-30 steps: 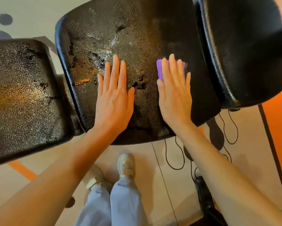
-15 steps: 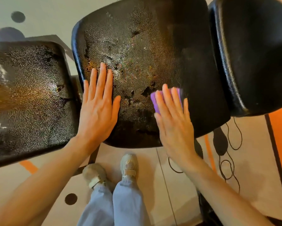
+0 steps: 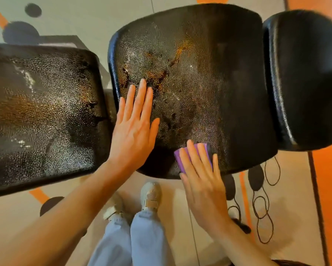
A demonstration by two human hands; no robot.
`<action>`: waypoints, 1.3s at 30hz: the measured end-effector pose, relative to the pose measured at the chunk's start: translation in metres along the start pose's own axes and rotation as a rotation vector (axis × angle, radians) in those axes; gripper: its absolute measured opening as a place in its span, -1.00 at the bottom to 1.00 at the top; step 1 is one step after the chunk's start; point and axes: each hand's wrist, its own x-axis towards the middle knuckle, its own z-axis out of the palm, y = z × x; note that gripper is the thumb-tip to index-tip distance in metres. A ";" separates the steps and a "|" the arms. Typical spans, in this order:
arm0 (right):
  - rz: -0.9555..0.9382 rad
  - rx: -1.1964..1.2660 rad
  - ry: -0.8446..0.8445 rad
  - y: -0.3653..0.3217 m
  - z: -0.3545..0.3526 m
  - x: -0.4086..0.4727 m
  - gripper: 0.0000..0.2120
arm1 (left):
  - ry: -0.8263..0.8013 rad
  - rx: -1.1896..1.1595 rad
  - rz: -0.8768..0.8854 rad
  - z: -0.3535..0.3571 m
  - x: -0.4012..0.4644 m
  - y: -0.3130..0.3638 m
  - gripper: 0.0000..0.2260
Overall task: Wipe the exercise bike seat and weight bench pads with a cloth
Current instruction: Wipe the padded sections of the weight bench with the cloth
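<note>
From the head view, you stand over a row of three black weight bench pads; the middle pad (image 3: 199, 73) sits right in front of you, the left pad (image 3: 42, 116) just beside it across a narrow gap, the right pad (image 3: 305, 77) close against its other side; the middle and left pads show a pebbled, cracked surface with worn brownish patches.

Your left hand (image 3: 134, 129) lies flat on the middle pad near its left edge, palm down, fingers straight and held close together, thumb out to the side, gripping nothing; your right hand (image 3: 201, 181) lies flat too, fingers extended and slightly spread, pressing a purple cloth (image 3: 180, 160) onto the near edge of the middle pad; only the fingers rest on the cloth, while the palm hangs past the pad's near edge; the cloth shows beside and between your fingers and is otherwise covered.

Below the pads you see your light blue trousers (image 3: 142, 239) and pale shoes (image 3: 150, 194) on a beige floor (image 3: 209, 217) with orange stripes and dark round spots; thin black looped cords (image 3: 263, 206) lie on the floor to your right.
</note>
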 end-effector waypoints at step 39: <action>-0.054 0.045 0.055 -0.044 0.005 0.079 -0.52 | -0.062 0.270 0.132 -0.041 -0.009 -0.054 -0.47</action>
